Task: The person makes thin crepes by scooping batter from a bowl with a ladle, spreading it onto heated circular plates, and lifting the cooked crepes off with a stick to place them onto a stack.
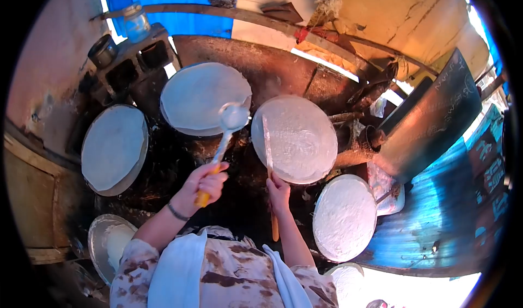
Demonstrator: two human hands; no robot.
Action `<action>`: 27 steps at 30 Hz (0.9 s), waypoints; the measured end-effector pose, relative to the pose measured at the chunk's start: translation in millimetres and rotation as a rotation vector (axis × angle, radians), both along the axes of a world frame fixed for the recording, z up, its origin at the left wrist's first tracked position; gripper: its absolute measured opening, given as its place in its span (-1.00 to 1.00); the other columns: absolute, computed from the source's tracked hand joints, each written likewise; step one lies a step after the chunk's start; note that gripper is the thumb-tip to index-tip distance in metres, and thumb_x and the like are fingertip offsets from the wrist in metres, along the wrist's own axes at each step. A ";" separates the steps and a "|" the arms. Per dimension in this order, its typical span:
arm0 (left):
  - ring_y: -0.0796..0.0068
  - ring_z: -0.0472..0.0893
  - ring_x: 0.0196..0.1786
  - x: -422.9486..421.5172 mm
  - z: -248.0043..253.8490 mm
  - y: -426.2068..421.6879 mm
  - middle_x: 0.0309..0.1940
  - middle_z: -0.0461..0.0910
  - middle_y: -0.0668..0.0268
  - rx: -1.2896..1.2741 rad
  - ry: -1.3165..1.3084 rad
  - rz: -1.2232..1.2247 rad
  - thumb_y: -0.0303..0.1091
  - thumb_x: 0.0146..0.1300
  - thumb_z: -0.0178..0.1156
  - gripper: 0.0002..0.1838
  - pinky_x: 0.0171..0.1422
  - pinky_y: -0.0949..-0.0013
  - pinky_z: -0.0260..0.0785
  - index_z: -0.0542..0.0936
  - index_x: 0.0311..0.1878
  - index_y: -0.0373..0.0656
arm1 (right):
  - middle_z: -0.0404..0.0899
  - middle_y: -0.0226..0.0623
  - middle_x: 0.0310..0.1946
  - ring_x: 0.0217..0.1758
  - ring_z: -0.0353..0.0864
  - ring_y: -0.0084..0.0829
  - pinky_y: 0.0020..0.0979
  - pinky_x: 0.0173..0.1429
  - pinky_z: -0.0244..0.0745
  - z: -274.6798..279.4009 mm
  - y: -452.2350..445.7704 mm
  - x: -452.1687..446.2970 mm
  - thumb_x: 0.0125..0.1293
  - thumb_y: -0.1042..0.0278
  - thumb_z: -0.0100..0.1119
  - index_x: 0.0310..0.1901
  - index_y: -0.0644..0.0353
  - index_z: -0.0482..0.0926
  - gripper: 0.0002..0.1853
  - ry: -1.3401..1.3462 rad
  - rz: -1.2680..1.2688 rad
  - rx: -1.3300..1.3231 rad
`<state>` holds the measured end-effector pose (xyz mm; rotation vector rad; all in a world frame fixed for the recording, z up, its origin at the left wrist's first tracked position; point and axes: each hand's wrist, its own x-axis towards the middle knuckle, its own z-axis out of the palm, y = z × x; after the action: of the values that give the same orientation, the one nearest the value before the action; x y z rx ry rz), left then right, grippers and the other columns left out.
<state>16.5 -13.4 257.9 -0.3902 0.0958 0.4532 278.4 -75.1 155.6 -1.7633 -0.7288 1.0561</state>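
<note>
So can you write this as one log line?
left hand: holds yellow-handled ladle | right hand: holds flat stick over round whitish surface

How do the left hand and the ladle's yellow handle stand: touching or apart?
Touching. The head view shows the left hand closed around the yellow handle, its end protruding.

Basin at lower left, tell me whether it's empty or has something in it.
Not empty: pale white stuff shows inside the basin. How full it is, I cannot tell; the left sleeve covers part.
</note>
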 end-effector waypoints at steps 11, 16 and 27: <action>0.82 0.14 -0.73 -116.3 -15.2 -71.8 -0.64 0.17 0.47 0.146 0.367 0.233 -0.51 0.32 -0.09 -0.79 -0.70 0.73 0.07 0.36 0.00 -0.12 | 0.62 -0.07 -0.37 -0.32 0.62 -0.14 -0.22 -0.25 0.47 -42.2 16.7 175.1 0.21 0.28 0.01 -0.03 0.15 0.56 -0.68 -0.742 -0.358 0.005; 0.82 0.14 -0.72 -130.4 -26.5 -84.1 -0.63 0.16 0.47 0.079 0.313 0.267 -0.50 0.32 -0.10 -0.79 -0.69 0.73 0.06 0.36 0.00 -0.11 | 0.39 -0.45 -0.71 -0.80 0.22 -0.62 -0.59 -0.74 0.12 -67.4 23.0 12.9 0.23 0.34 0.14 -0.05 0.22 0.57 -0.72 -0.109 -0.489 0.290; 0.82 0.16 -0.71 -121.5 -28.4 -65.1 -0.63 0.17 0.47 0.087 0.202 0.025 -0.51 0.33 -0.10 -0.79 -0.67 0.72 0.10 0.37 0.00 -0.12 | 0.48 -0.15 -0.56 -0.47 0.56 -0.12 -0.14 -0.41 0.45 -10.0 -37.2 -33.4 0.14 0.31 0.18 0.04 -0.08 0.54 -0.62 -1.198 -0.024 -0.058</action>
<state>-104.9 -78.5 229.4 -0.2602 0.2662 0.5188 245.1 -112.3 145.7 -2.3759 -1.3563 -0.1309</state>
